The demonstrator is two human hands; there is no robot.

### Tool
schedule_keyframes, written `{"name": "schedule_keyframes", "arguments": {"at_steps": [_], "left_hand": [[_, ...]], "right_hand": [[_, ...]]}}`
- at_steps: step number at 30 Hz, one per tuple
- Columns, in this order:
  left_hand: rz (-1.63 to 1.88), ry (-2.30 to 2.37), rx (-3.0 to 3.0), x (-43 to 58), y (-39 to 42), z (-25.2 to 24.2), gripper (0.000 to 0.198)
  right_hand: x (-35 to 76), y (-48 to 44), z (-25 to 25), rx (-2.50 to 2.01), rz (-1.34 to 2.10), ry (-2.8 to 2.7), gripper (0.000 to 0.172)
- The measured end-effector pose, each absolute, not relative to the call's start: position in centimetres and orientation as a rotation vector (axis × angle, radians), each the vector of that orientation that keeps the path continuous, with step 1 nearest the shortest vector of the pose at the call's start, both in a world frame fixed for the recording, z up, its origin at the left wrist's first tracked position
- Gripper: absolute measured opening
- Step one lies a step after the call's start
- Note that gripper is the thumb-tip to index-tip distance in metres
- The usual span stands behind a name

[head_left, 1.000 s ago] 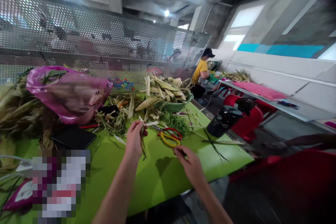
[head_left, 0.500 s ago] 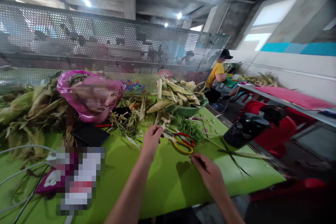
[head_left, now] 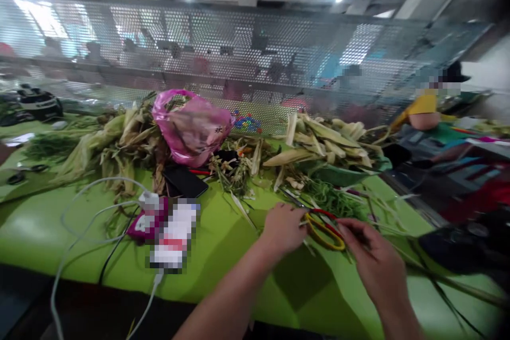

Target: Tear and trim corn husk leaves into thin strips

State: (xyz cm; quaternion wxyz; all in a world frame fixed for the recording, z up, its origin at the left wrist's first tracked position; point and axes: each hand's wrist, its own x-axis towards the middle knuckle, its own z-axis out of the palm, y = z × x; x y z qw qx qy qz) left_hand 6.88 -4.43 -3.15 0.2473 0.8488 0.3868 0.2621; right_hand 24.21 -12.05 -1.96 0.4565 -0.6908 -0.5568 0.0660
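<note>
I have the left hand (head_left: 285, 228) curled against the handles of the scissors (head_left: 324, 213); I cannot tell whether it grasps anything. I see the right hand's (head_left: 374, 257) thumb and fingers drawn together at the red handle, though I cannot tell if they grip it. The scissors are toward the right edge of the green table (head_left: 223, 247), their blades angled toward its far edge.
</note>
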Motion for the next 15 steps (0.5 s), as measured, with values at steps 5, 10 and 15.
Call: {"name": "schedule_keyframes", "arguments": {"at_steps": [5, 10, 15], "left_hand": [[0.713, 1.065, 2.342, 7.2, -4.9, -3.1, 0.040], [0.856, 1.128, 2.286, 7.6, -5.1, -3.2, 0.047], [0.914, 1.201, 2.115, 7.7, -4.6, -2.6, 0.048]], "right_hand": [[18.6, -8.3, 1.2, -1.448, 0.252, -1.769, 0.017], [15.2, -3.8, 2.2, -1.407, 0.289, -2.052, 0.012], [16.3, 1.0, 1.2, -1.616, 0.395, -2.021, 0.021]]}}
